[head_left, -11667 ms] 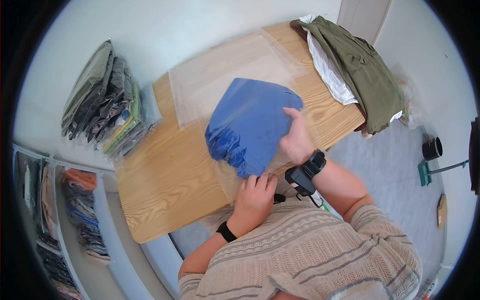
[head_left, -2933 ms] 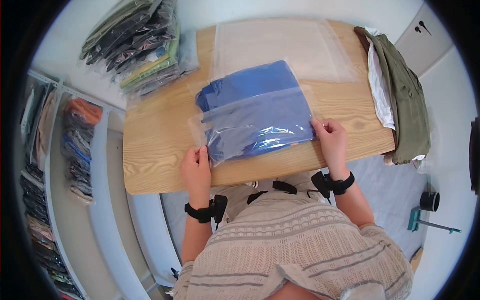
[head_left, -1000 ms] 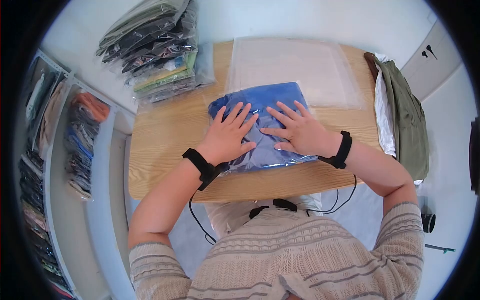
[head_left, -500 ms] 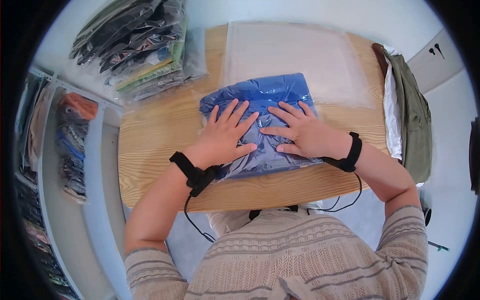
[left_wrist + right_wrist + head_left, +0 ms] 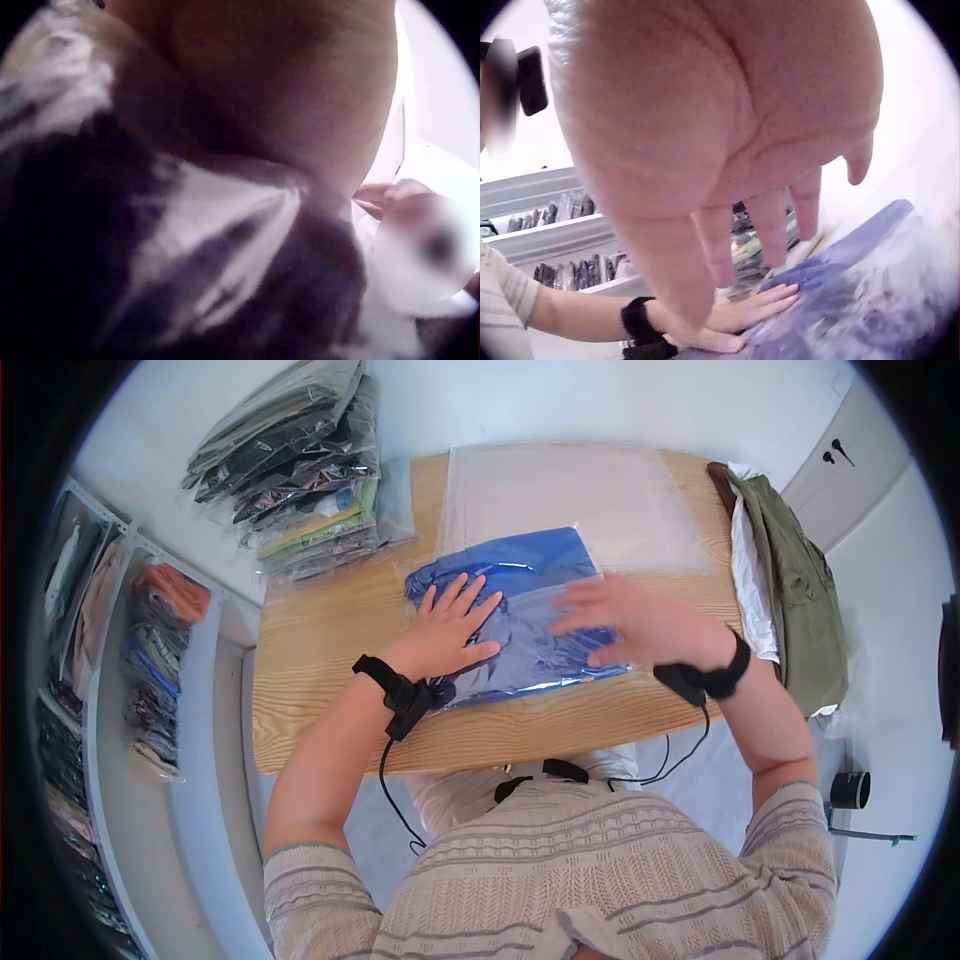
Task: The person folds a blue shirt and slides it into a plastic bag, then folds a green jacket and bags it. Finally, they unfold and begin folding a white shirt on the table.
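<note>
A folded blue garment (image 5: 530, 555) in a clear plastic bag lies on the wooden table (image 5: 320, 700), the bag's flap folded over its near part. My left hand (image 5: 450, 630) rests flat on the left half of the bag, fingers spread. Raised above the right half is my right hand (image 5: 640, 622), blurred, its fingers extended and its palm off the plastic. In the right wrist view the right palm (image 5: 735, 112) hangs over the crinkled bag (image 5: 870, 292), with the left hand (image 5: 757, 307) lying on it beyond. Dark, glossy plastic fills much of the left wrist view.
Flat clear bags (image 5: 560, 500) lie at the back of the table. A stack of bagged clothes (image 5: 300, 470) stands at the back left. Olive and white garments (image 5: 790, 590) drape over the right edge. Shelves with bagged clothes (image 5: 160, 660) stand on the left.
The folded bag was first handled, then laid down and its near edge held at both corners. Both hands then pressed flat on it; now the right hand has lifted while the left stays.
</note>
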### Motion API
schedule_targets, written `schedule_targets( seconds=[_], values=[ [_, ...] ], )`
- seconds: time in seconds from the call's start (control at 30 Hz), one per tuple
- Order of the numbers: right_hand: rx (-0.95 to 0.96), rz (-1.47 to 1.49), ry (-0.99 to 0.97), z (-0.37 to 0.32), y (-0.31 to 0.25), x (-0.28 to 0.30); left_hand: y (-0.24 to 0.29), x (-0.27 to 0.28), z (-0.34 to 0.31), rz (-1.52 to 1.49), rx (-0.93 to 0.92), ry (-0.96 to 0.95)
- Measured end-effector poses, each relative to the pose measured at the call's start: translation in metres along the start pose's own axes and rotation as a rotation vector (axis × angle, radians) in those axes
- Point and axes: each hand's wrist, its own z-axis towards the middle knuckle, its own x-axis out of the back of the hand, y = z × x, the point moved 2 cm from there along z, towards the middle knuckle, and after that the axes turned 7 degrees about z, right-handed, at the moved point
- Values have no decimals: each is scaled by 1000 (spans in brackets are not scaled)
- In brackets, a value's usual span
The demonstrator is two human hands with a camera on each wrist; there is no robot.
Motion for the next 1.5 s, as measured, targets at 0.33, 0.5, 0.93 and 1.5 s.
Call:
schedule_targets(
  seconds=[0.33, 0.5, 0.93, 1.5],
  values=[
    [-222, -200, 252, -48, 19, -95, 25, 45, -37, -220, -58, 535],
    [-268, -153, 272, -47, 11, -92, 72, 34, -90, -132, 27, 182],
    [-153, 273, 505, -58, 25, -78, 38, 20, -94, -220, 275, 191],
    [71, 387, 594, -32, 7, -70, 34, 9, -182, -947, 285, 265]
  ],
)
